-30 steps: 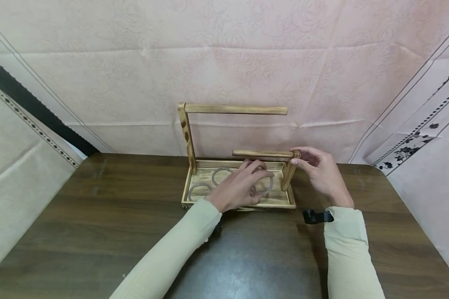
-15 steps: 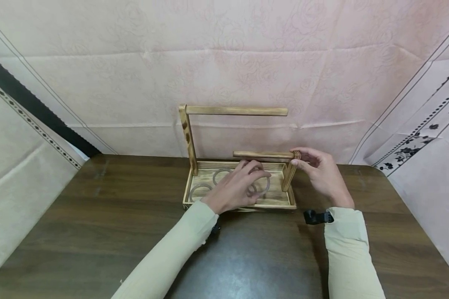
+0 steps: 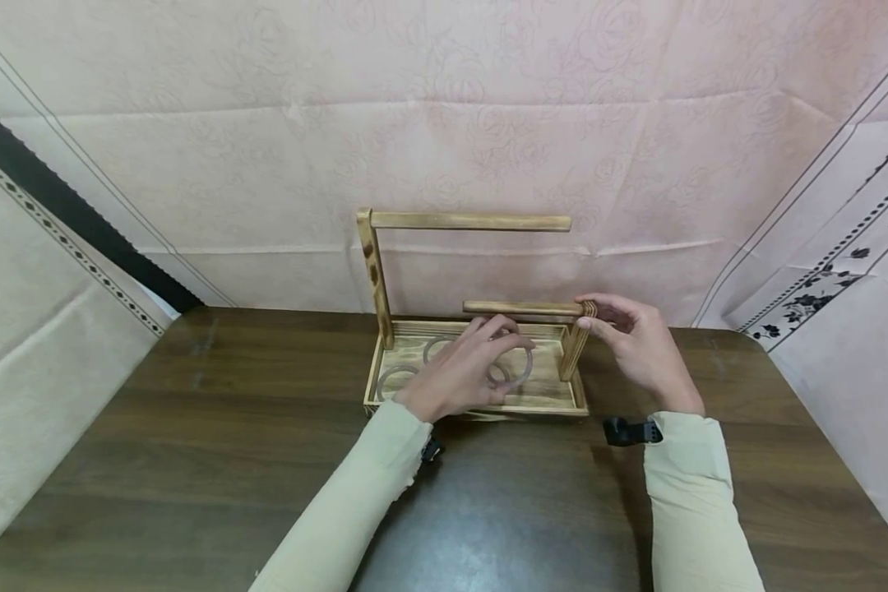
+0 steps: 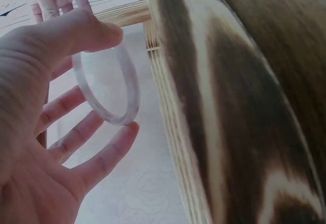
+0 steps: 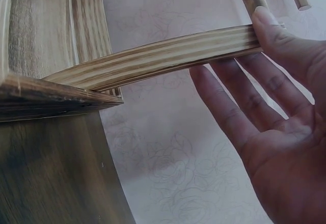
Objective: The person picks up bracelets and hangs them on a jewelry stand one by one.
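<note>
My left hand (image 3: 462, 370) holds a pale translucent bangle (image 4: 131, 84) upright between thumb and fingertips, above the wooden tray (image 3: 540, 407) of a jewelry stand. In the head view, that hand covers part of the tray. With the thumb on one side and fingers on the other, my right hand (image 3: 640, 345) grips the top of the short right post (image 5: 168, 56), where a short bar (image 3: 518, 307) joins it. The short bar's left end is free. In the tray lie a bangle (image 3: 380, 385) at left and another bangle (image 3: 427, 349) behind it, partly hidden.
A taller post (image 3: 374, 275) rises from the tray's left side and carries a long bar (image 3: 474, 222) with a free right end. The stand sits near the far edge of a dark wooden table (image 3: 192, 427). A pale patterned cloth (image 3: 444, 107) hangs behind.
The bangle in my left hand has shifted slightly to the left. My right hand keeps its grip on the post. The whole view has drifted a little.
</note>
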{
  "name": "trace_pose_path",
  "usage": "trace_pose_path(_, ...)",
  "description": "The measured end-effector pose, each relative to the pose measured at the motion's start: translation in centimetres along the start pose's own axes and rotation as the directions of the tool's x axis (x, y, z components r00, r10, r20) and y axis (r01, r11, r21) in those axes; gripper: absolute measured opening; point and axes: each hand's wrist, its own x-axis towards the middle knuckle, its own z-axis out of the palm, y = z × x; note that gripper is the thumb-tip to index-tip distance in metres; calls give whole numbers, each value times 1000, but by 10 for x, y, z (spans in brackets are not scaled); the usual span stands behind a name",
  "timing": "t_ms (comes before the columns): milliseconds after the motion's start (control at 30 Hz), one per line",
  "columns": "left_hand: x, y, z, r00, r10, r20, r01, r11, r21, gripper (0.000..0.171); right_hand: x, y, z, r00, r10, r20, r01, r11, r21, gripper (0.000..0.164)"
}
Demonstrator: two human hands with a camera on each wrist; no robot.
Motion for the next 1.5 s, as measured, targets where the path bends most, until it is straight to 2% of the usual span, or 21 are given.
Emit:
trace_pose_path(200, -5, 0, -3, 1000, -22, -18, 21, 999, -32, 55, 0, 0, 3, 1000, -2, 4, 2, 1000, -1, 33)
trace_pose_path(500, -7, 2, -7, 1000, -18, -20, 17, 999, -37, 58, 0, -2, -1, 1000, 13, 7, -12, 1000, -23, 32)
trace_pose_path(633, -7, 4, -10, 1000, -25, -10, 25, 1000, -14, 58, 0, -2, -1, 1000, 30, 8, -30, 999, -23, 32)
trace_pose_path(867, -4, 5, -19, 999, -28, 20, 29, 1000, -5, 57, 0, -3, -4, 1000, 11, 5, -11, 999, -36, 33)
trace_pose_path(1100, -7, 4, -22, 997, -59, 48, 58, 998, 17, 55, 1, -2, -1, 1000, 9, 15, -9, 1000, -5, 32)
trace_pose_path(1333, -9, 5, -27, 998, -36, 55, 35, 999, 20, 48, 0, -2, -3, 1000, -1, 11, 1, 1000, -6, 33)
trace_pose_path(1500, -11, 5, -31, 996, -57, 75, 55, 998, 24, 55, 0, -1, -2, 1000, 6, 15, -6, 1000, -1, 34)
